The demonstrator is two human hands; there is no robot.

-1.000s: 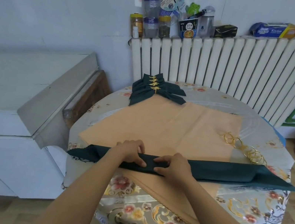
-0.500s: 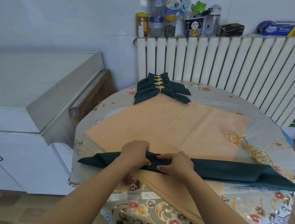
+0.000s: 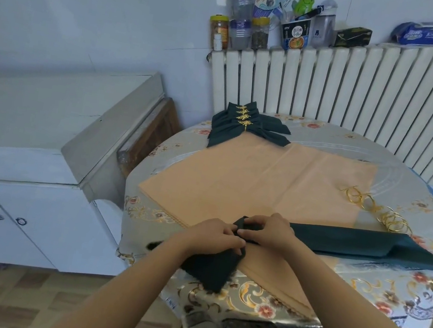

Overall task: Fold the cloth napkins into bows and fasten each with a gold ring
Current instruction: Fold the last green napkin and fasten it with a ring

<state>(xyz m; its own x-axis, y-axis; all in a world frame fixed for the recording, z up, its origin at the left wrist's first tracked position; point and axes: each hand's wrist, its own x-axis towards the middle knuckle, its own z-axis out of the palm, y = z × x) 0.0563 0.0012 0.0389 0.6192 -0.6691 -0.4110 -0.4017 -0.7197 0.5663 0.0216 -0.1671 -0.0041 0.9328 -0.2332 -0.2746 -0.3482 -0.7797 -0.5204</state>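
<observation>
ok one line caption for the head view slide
Both hands, left hand and right hand, pinch the folded dark green cloth napkin at its middle on the peach cloth.

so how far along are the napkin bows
Done: a stack of finished bows with gold clasps lies at the table's far edge. In hand: the left hand and right hand pinch the middle of a green napkin, one end folded toward the person. Left: its other end and a ring from the loose rings.
</observation>
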